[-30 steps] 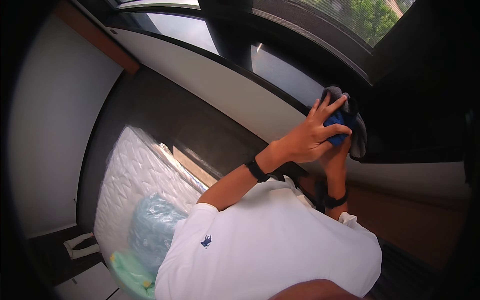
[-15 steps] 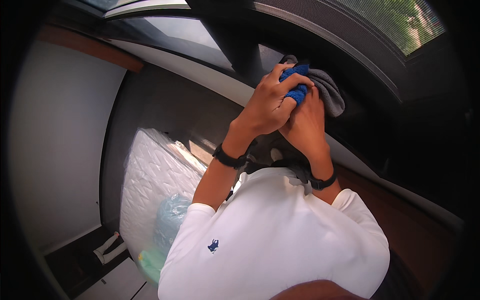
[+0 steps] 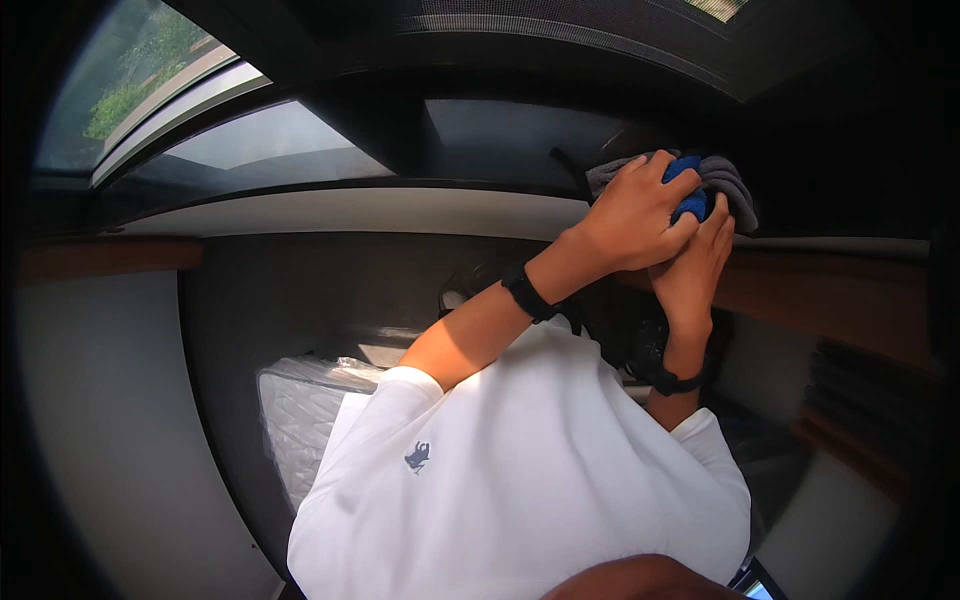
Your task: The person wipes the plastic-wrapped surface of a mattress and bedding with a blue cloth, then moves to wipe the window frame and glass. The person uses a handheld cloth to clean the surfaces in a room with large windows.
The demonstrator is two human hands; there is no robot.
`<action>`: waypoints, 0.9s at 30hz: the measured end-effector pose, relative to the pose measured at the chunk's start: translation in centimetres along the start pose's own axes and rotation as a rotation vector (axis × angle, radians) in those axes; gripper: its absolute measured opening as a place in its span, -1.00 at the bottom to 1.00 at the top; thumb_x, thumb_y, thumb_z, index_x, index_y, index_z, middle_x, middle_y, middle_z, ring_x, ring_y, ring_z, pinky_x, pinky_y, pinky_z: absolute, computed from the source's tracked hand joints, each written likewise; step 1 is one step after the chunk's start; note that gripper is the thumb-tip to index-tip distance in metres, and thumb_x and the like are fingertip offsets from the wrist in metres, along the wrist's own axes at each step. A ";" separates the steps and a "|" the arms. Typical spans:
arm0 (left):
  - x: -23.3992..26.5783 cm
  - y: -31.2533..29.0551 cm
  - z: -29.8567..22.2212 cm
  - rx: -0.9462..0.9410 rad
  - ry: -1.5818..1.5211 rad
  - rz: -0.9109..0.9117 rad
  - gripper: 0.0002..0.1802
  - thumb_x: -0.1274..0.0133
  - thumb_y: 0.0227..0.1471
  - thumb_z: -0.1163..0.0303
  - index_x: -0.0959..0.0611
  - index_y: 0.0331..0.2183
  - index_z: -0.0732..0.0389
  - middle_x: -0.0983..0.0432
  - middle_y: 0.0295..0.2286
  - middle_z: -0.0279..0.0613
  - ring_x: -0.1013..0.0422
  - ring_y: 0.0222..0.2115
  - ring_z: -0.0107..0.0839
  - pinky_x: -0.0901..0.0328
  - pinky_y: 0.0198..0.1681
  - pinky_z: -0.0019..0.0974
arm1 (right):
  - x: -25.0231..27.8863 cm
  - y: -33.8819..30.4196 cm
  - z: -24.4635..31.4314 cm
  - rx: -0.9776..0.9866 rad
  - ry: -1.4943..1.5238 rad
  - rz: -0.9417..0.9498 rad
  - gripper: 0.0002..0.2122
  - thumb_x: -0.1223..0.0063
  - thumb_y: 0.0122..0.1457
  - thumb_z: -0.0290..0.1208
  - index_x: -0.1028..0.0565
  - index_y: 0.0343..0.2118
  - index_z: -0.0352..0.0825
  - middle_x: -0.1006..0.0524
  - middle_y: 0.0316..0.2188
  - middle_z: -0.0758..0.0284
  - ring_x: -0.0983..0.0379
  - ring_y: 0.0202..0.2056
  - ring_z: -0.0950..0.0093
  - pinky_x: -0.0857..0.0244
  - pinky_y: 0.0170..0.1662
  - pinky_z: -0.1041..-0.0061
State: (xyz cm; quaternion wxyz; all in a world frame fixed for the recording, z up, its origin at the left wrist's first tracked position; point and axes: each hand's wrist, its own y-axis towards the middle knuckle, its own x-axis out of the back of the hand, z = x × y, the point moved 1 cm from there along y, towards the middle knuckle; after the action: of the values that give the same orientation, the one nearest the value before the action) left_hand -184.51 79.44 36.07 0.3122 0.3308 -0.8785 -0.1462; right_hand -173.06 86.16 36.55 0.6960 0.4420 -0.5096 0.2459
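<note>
My left hand (image 3: pixel 638 215) is closed around a bunched blue cloth (image 3: pixel 690 205), its fingers curled over the top. Just below and to the right, my right hand (image 3: pixel 697 258) is pressed against it, with its fingers closed on the folded grey cloth (image 3: pixel 737 190). More of the grey cloth sticks out behind the left fingers. Both hands are at the window's lower frame, close to the dark sill. How the two cloths meet is hidden under my fingers.
The window pane (image 3: pixel 265 145) and its black frame curve across the top. A pale ledge (image 3: pixel 400 210) runs beneath it. A plastic-wrapped mattress (image 3: pixel 300 415) stands at the lower left, near a light wall (image 3: pixel 95 400). Wooden trim (image 3: pixel 815 300) lies to the right.
The view has turned, and the window edge now runs nearly level. Both hands sit farther right in the picture, still gripping the cloths. Less of the mattress shows.
</note>
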 end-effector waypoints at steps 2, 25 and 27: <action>1.5 -0.6 0.2 0.160 -0.068 0.049 -0.59 0.08 0.01 0.25 -0.52 -0.14 0.29 -0.38 -0.12 0.21 -0.42 -0.22 0.10 -0.35 -0.10 0.05 | -0.2 0.3 1.7 -0.052 0.168 0.132 -0.51 -0.30 -0.04 -0.41 -0.43 -0.03 -0.47 -0.13 0.17 0.04 -0.14 0.16 0.02 -0.05 0.25 0.05; 16.7 -11.4 6.9 0.057 0.760 -0.527 -0.64 0.05 -0.05 0.35 -0.53 -0.15 0.22 -0.56 -0.36 -0.07 -0.55 -0.44 -0.06 -0.42 -0.42 -0.29 | -5.2 6.7 17.4 0.569 0.479 0.059 -0.60 -0.32 -0.16 -0.30 -0.47 -0.19 -0.21 -0.53 -0.56 0.27 -0.52 -0.50 0.37 -0.37 -0.54 0.46; 14.0 -10.2 6.5 -0.010 0.724 -0.512 -0.62 0.02 -0.09 0.36 -0.54 -0.16 0.20 -0.54 -0.31 -0.08 -0.54 -0.42 -0.06 -0.44 -0.37 -0.27 | -5.0 6.2 14.5 0.546 0.483 0.043 -0.58 -0.33 -0.18 -0.33 -0.47 -0.19 -0.21 -0.54 -0.58 0.28 -0.53 -0.54 0.38 -0.37 -0.55 0.46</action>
State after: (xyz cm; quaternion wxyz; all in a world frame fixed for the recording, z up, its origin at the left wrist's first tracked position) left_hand -191.90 62.80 32.72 0.5551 0.5662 -0.6014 -0.0979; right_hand -186.91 77.17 35.44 0.6472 0.5300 -0.2551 0.4850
